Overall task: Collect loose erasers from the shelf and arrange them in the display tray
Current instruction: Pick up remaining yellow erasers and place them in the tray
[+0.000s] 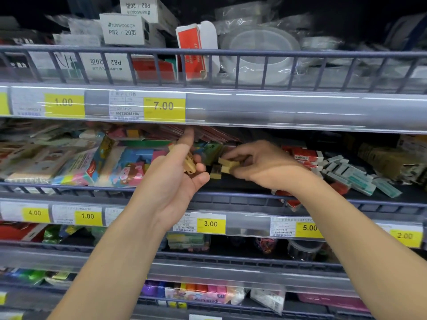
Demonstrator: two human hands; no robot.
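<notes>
The left hand is cupping a few yellow erasers in its curled fingers, just under the front lip of the upper shelf. Beside it, the right hand is pinching two more erasers above a dark bare patch of the middle shelf, behind its low wire rail, with another eraser lying just beneath.

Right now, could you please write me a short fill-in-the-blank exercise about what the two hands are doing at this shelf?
1. The right hand pinches a ____ eraser.
2. The left hand holds yellow erasers with its palm turned ____.
3. The price tag above the left hand reads ____.
4. The red-and-white erasers lie to the ____ of the right hand.

Missing words: yellow; up; 7.00; right
</notes>
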